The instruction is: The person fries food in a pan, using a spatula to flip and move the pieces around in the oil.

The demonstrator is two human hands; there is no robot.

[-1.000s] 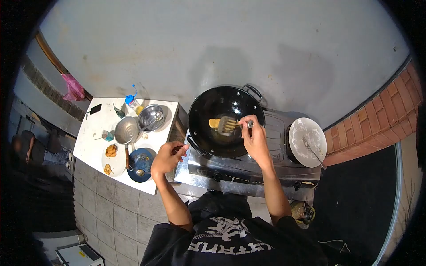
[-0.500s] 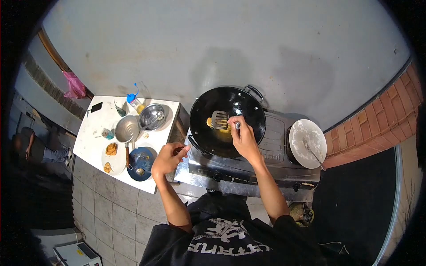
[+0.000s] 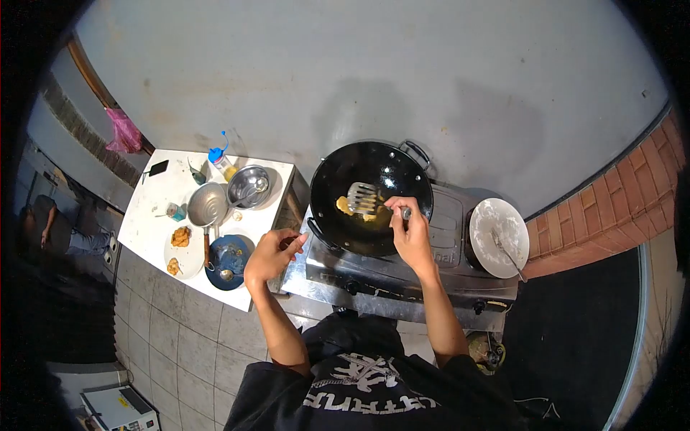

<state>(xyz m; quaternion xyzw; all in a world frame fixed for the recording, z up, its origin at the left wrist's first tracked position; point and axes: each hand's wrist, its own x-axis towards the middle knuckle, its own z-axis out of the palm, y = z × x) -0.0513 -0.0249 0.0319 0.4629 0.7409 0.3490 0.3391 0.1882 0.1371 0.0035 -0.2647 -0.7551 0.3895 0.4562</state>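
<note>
My right hand point(image 3: 411, 233) is closed round the handle of a slotted turner point(image 3: 361, 195). The turner's metal head is inside the black wok point(image 3: 330, 169), over oil and yellowish pieces of food point(image 3: 345, 207). My left hand point(image 3: 269, 258) hovers left of the wok, near its left handle point(image 3: 314, 230). Its fingers are loosely curled, thumb and forefinger apart, and I see nothing held between them. The wok sits on the left side of a metal gas stove point(image 3: 445, 276).
A white coated bowl point(image 3: 501, 215) with a spoon point(image 3: 509, 251) sits at the stove's right. On the white table point(image 3: 154, 205) are a saucepan point(image 3: 208, 203), a metal bowl point(image 3: 251, 179), a blue pan point(image 3: 231, 248), a plate point(image 3: 188, 264) with fried pieces, and a blue-capped bottle point(image 3: 219, 159). A person point(image 3: 50, 223) is at far left.
My right hand has moved right and slightly down, and the turner has shifted slightly right. Food in the wok shows left of and below the turner's head. My left hand stays nearly still.
</note>
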